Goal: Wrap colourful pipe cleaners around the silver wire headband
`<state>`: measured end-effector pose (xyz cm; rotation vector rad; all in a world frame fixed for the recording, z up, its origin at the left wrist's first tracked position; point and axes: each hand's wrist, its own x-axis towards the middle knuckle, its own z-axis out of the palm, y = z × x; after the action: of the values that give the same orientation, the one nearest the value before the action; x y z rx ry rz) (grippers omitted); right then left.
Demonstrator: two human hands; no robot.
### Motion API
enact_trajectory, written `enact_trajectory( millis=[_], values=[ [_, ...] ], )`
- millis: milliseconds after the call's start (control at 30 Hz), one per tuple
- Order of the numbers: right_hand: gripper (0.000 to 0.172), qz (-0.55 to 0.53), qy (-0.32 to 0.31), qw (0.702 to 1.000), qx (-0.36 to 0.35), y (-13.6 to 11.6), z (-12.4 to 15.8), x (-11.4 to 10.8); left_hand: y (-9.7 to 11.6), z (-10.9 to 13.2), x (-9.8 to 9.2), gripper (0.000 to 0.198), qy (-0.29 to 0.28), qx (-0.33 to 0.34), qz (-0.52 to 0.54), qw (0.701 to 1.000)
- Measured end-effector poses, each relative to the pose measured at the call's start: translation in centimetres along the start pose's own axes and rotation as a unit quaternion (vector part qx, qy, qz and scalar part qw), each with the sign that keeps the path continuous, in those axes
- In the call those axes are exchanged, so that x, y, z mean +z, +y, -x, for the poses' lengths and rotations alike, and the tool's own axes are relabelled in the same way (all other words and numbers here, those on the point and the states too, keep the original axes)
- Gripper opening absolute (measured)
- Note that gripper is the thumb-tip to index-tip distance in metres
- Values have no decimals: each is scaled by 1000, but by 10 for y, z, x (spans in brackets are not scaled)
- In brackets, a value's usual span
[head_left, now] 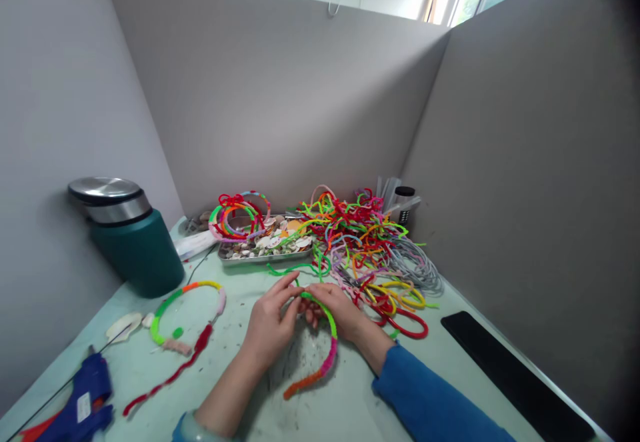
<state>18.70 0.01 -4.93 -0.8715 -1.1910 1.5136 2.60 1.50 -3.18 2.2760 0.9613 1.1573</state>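
Note:
Near the middle of the table, my left hand [273,319] and my right hand [337,305] meet at the upper end of a curved band [331,335] wrapped in green, pink and orange fuzzy wire. Fingers of both hands are closed on its green part; the orange end hangs free toward the front. A green fuzzy strand [321,270] rises behind the fingertips. To the left lies a second, ring-shaped band [161,310] in green, orange, yellow and lilac, with a loose dark red tail [183,365].
A teal bottle [143,252] and a blue glue gun [86,395] are at the left. Behind my hands stand a metal tray [267,260] of shells, finished rings [240,219] and a heap of coloured wires [350,219]. A black strip [515,372] lies at the right.

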Motion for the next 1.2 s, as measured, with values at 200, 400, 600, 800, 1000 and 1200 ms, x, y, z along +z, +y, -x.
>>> enact_trajectory(
  millis=[200,400,600,800,1000,1200],
  values=[
    [27,17,12,1000,13,2,0,-2,3,0,-2,28,-9,52,-38,998],
    [26,1,44,999,14,3,-1,1,-4,-3,-3,19,51,-27,19,998],
    [28,22,40,999,9,3,-1,1,-7,-4,0,36,8,-201,64,977],
    [28,47,53,997,6,4,-2,1,-10,-3,7,44,-43,-293,192,936],
    [28,76,40,996,-1,2,-1,3,-4,-6,5,46,-89,-374,321,866],
    [26,89,1,996,-4,2,0,4,4,-6,-2,44,-111,-367,352,854]
  ],
)
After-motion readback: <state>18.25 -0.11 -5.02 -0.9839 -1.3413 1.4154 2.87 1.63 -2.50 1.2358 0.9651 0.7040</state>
